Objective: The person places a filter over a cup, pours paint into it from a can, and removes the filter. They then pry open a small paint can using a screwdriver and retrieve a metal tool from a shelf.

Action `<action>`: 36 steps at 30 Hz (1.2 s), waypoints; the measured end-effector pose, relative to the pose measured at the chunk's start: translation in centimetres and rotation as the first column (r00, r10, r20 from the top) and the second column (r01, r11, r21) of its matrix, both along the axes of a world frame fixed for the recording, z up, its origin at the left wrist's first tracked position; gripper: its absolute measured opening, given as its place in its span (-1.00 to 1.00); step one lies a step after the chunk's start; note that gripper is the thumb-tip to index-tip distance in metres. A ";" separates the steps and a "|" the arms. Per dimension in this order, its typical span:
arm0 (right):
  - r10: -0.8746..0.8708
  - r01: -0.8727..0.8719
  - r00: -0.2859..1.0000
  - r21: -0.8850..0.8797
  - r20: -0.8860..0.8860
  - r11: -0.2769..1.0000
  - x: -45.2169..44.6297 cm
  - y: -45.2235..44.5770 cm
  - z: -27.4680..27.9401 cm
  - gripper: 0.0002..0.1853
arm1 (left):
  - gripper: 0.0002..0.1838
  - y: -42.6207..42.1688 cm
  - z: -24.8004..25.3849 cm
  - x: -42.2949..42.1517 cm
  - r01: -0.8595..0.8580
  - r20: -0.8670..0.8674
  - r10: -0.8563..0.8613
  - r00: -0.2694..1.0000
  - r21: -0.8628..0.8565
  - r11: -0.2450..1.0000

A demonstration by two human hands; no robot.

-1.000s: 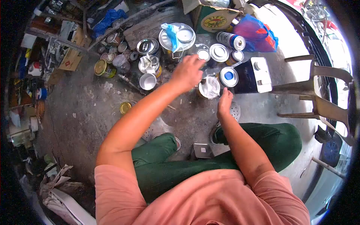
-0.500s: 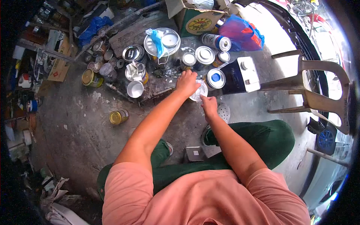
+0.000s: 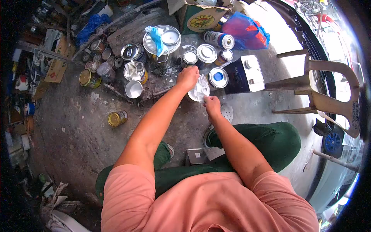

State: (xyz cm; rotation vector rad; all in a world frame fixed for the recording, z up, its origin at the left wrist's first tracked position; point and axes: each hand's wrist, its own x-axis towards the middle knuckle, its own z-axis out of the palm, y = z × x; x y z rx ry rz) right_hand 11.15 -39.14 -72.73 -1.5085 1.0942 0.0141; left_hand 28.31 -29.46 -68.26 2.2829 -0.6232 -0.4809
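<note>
Between my two hands a crumpled white sheet (image 3: pixel 201 87), cloth or paper I cannot tell, lies over a round white-topped container (image 3: pixel 192 95). My left hand (image 3: pixel 188 78) is closed at the sheet's far end, its fingertips partly hidden. My right hand (image 3: pixel 212 106) pinches the near edge of the sheet. Just right of the container stands a can with a blue-centred lid (image 3: pixel 218 77). Beyond my left hand is a small can with a pale lid (image 3: pixel 190 57), and beside that a larger silver-lidded can (image 3: pixel 207 53).
A dark rectangular tin (image 3: pixel 253 73) and a brown plastic chair (image 3: pixel 328 69) are to the right. Left are a white cup (image 3: pixel 133 89), a big can with a blue mask (image 3: pixel 162 38) on it, and a lone gold-lidded can (image 3: pixel 117 118). A cardboard box (image 3: pixel 199 21) stands behind.
My left hand has moved slightly away from me, and more of the white sheet shows bunched between my hands. My right hand stays near the container's edge. The whole view has shifted slightly.
</note>
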 end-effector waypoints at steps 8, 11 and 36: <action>-0.027 0.031 0.998 0.071 -0.060 0.997 0.5 0.4 2.4 -0.72 | -0.77 -0.2 -1.3 0.0 -0.056 -0.046 0.057 0.997 0.008 0.998; -0.019 0.022 0.999 0.069 -0.041 0.997 0.4 0.3 2.0 -0.71 | -0.70 -0.2 -1.7 0.2 -0.038 -0.129 0.036 0.991 -0.012 0.999; -0.058 0.059 0.998 0.030 -0.031 0.998 0.4 -0.3 1.0 -0.67 | -0.90 0.8 -0.9 -1.5 0.169 0.255 -0.174 0.951 0.039 0.985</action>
